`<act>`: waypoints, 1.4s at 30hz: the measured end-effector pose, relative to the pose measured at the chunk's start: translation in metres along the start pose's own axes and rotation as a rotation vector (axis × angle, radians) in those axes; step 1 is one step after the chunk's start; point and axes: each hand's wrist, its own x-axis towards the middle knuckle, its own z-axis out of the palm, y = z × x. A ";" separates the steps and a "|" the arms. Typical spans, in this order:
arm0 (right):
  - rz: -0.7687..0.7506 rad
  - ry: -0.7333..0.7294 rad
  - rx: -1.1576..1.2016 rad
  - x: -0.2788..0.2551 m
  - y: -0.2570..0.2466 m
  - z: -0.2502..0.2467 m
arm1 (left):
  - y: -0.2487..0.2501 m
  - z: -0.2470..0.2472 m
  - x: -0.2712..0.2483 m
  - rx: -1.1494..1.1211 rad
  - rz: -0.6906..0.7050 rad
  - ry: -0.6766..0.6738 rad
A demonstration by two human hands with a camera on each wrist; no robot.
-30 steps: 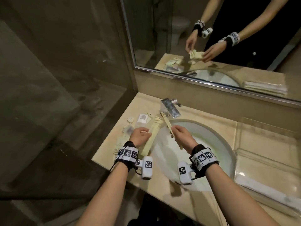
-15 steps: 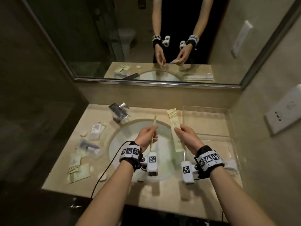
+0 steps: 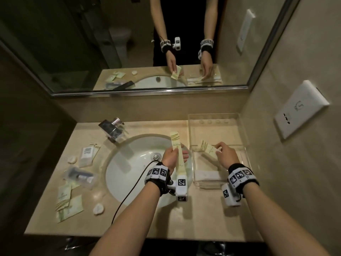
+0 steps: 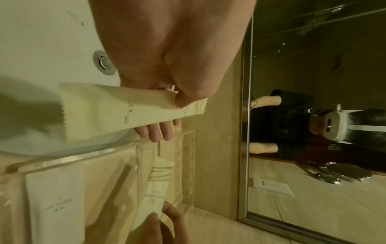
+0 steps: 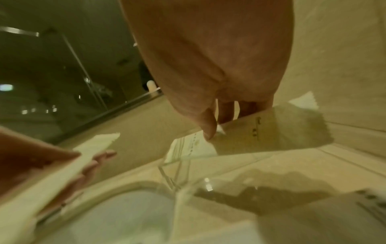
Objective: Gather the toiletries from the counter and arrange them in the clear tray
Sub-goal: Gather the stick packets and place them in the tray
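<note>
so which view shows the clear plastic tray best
The head view: the whole clear plastic tray shows beside the sink. The left wrist view catches only its near wall and contents; the right wrist view a blurred corner.

A white oval sink point(image 3: 129, 163) is set into the beige counter point(image 3: 203, 218), with a round metal drain plug point(image 3: 157, 156) at its bottom. Behind the sink, toward its left, stands a square chrome faucet point(image 3: 112, 130). Above the sink a wide mirror point(image 3: 92, 43) with a metal lower frame covers the wall; a toilet point(image 3: 120, 38) shows in its reflection. On the side wall to the right of the sink hangs a white socket plate point(image 3: 300, 109).
</note>
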 end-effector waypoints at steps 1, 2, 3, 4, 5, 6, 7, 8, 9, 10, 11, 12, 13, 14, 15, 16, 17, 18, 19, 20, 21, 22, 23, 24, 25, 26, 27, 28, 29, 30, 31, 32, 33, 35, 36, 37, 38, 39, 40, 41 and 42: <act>0.004 -0.023 -0.093 0.005 0.004 0.003 | -0.002 0.001 0.003 -0.002 -0.007 -0.001; -0.002 -0.048 -0.179 0.009 0.007 0.007 | -0.005 0.001 0.006 -0.006 -0.017 0.001; -0.010 -0.062 -0.241 0.013 0.010 0.012 | -0.007 0.001 0.008 -0.011 -0.026 0.005; -0.015 -0.072 -0.270 0.017 0.012 0.015 | -0.009 0.001 0.011 -0.016 -0.034 0.010; -0.021 -0.079 -0.282 0.020 0.013 0.018 | -0.012 0.001 0.013 -0.021 -0.043 0.016; -0.036 -0.077 -0.285 0.022 0.015 0.022 | -0.014 0.000 0.015 -0.025 -0.052 0.024; -0.061 -0.055 -0.283 0.024 0.016 0.025 | -0.016 -0.001 0.017 -0.027 -0.060 0.030; -0.094 -0.013 -0.267 0.024 0.018 0.028 | -0.018 -0.001 0.018 -0.027 -0.066 0.035; -0.125 0.036 -0.233 0.022 0.020 0.030 | -0.019 -0.002 0.019 -0.025 -0.072 0.037; -0.151 0.077 -0.201 0.020 0.023 0.033 | -0.020 -0.002 0.020 -0.022 -0.080 0.041; -0.168 0.086 -0.188 0.016 0.026 0.035 | -0.022 -0.002 0.021 -0.020 -0.087 0.043; -0.178 0.070 -0.189 0.014 0.030 0.038 | -0.023 -0.002 0.022 -0.022 -0.094 0.047; -0.168 0.039 -0.186 0.011 0.034 0.039 | -0.024 -0.002 0.023 -0.023 -0.097 0.047; -0.146 0.011 -0.172 0.009 0.037 0.041 | -0.024 -0.002 0.023 -0.020 -0.100 0.047; -0.127 0.002 -0.153 0.009 0.040 0.042 | -0.025 -0.001 0.024 -0.018 -0.102 0.043; -0.119 0.011 -0.140 0.009 0.043 0.044 | -0.025 0.000 0.024 -0.017 -0.105 0.040; -0.118 0.026 -0.130 0.009 0.044 0.045 | -0.026 0.000 0.024 -0.016 -0.107 0.038; -0.122 0.040 -0.123 0.010 0.045 0.046 | -0.026 0.000 0.025 -0.014 -0.108 0.038; -0.131 0.055 -0.117 0.011 0.045 0.047 | -0.027 0.000 0.025 -0.011 -0.107 0.039; -0.140 0.069 -0.111 0.013 0.044 0.047 | -0.028 0.000 0.026 -0.006 -0.108 0.043; -0.146 0.083 -0.107 0.014 0.043 0.047 | -0.029 -0.001 0.026 -0.002 -0.107 0.049; -0.146 0.093 -0.102 0.016 0.043 0.048 | -0.031 -0.001 0.027 0.005 -0.104 0.057; -0.143 0.102 -0.098 0.018 0.042 0.048 | -0.032 -0.002 0.028 0.021 -0.099 0.067; -0.142 0.110 -0.092 0.020 0.041 0.049 | -0.033 -0.003 0.029 0.040 -0.093 0.077; -0.142 0.117 -0.083 0.021 0.041 0.050 | -0.034 -0.004 0.029 0.053 -0.089 0.082; -0.142 0.124 -0.070 0.023 0.040 0.051 | -0.035 -0.005 0.029 0.055 -0.086 0.085; -0.143 0.130 -0.054 0.024 0.040 0.052 | -0.036 -0.005 0.030 0.051 -0.084 0.086; -0.146 0.135 -0.039 0.026 0.040 0.053 | -0.035 -0.006 0.029 0.046 -0.080 0.087; -0.148 0.141 -0.028 0.026 0.040 0.054 | -0.034 -0.006 0.029 0.047 -0.077 0.087; -0.148 0.146 -0.019 0.027 0.040 0.054 | -0.033 -0.006 0.029 0.046 -0.072 0.087; -0.146 0.150 -0.011 0.027 0.040 0.055 | -0.033 -0.006 0.029 0.046 -0.068 0.083; -0.144 0.150 -0.001 0.027 0.040 0.055 | -0.034 -0.006 0.030 0.044 -0.064 0.081; -0.143 0.146 0.011 0.027 0.041 0.055 | -0.033 -0.006 0.029 0.045 -0.062 0.078; -0.137 0.134 0.024 0.026 0.041 0.056 | -0.033 -0.005 0.030 0.042 -0.060 0.072; -0.133 0.134 0.028 0.026 0.040 0.055 | -0.034 -0.004 0.030 0.038 -0.058 0.070; -0.134 0.144 0.046 0.025 0.039 0.055 | -0.034 -0.004 0.031 0.034 -0.056 0.065; -0.137 0.164 0.083 0.022 0.037 0.054 | -0.033 -0.003 0.030 0.030 -0.050 0.056; -0.139 0.197 0.146 0.019 0.034 0.052 | -0.032 -0.001 0.030 0.032 -0.040 0.046; -0.129 0.219 0.234 0.016 0.029 0.050 | -0.031 0.001 0.030 0.032 -0.031 0.037; -0.109 0.204 0.346 0.011 0.022 0.047 | -0.029 0.003 0.030 0.030 -0.024 0.030; -0.075 0.142 0.465 0.005 0.015 0.044 | -0.028 0.005 0.030 0.028 -0.017 0.021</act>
